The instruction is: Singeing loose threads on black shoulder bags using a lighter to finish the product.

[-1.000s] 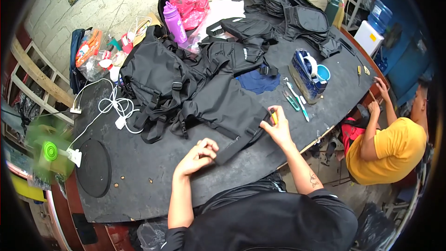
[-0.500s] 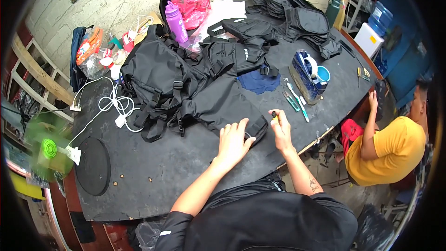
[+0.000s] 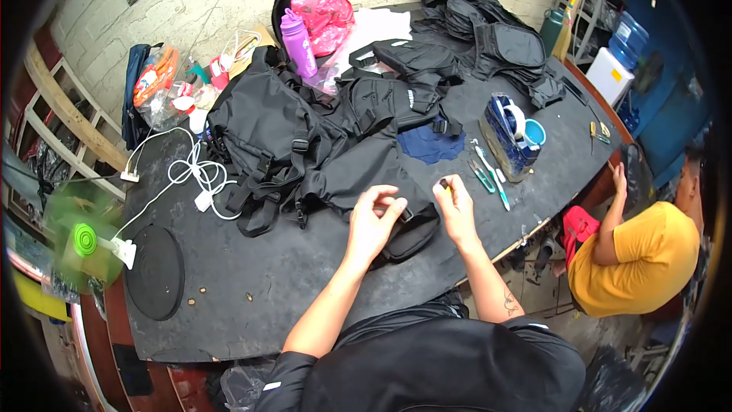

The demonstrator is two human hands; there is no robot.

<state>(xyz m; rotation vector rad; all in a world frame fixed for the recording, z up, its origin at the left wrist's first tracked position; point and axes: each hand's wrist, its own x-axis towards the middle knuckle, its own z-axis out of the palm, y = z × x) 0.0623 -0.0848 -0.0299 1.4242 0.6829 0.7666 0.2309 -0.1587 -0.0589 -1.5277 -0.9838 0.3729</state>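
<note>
Centre: right hand, fingers clamped on a small dark-tipped object, which a loosened pinch could drop; left hand, fingers curled over black bag, hold unclear.

Free to slide low over the matte black tabletop left of the bare left hand, as far as the flat black round disc. Blocked ahead by the heaped black fabric bag with straps and buckles. Passable between the bare right hand and the green-handled metal snips. Closed off beyond by the boxy blue container.
</note>
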